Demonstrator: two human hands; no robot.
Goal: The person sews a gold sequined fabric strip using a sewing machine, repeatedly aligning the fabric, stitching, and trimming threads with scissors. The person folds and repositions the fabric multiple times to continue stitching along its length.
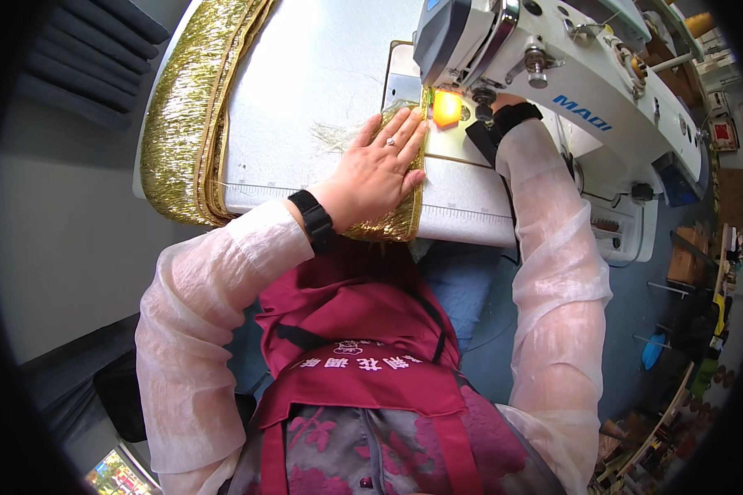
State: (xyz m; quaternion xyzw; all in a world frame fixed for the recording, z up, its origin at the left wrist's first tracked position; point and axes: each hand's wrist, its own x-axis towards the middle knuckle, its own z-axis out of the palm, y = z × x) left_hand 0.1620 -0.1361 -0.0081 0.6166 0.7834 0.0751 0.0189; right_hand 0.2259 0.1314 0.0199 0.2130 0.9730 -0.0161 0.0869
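Trim of gold metallic fringe [398,226], left of white metal sewing machine [557,76] | left hand [382,160] flat atop; right hand [504,101] machine-hidden, grip indeterminable | edge best kept straight

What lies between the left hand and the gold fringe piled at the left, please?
In the head view, pale loose threads lie by the left hand, then white tabletop stretches to the piled gold fringe.

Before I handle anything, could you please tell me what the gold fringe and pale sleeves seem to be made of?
Gold fringe: probably metallised plastic strands, shiny, judging by the scattered glints; foil is possible. Pale sleeves: likely thin fabric with a soft sheen, judging by the see-through look and creases.
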